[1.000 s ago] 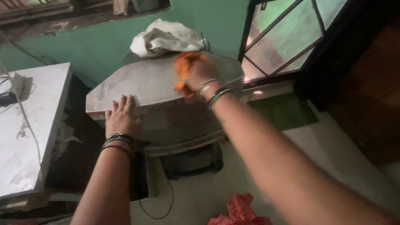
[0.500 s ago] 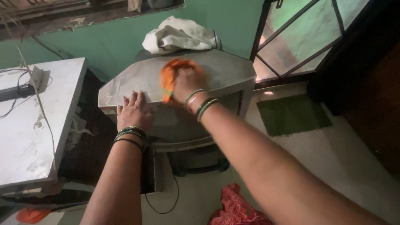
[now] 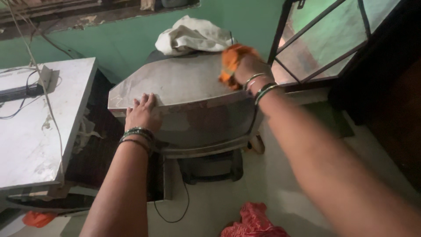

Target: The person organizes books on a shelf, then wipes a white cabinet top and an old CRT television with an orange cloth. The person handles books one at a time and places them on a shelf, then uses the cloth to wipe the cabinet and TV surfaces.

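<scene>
Right hand (image 3: pixel 245 70): closed around a soft orange cloth (image 3: pixel 231 61).
Left hand (image 3: pixel 141 115): flat, fingers spread, on the smooth grey television (image 3: pixel 175 83).

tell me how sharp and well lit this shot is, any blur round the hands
Head view: dim indoor light, brightest at the window panes; the right hand and its orange cloth are smeared by motion blur, the near forearm soft; the left hand on the grey television top looks sharper.

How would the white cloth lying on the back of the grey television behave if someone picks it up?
The white cloth lies crumpled in soft folds, so it would probably hang limp. It looks thin, so likely light. Being bunched on the grey television, it should not roll, though a push could slide it off the smooth top.
</scene>
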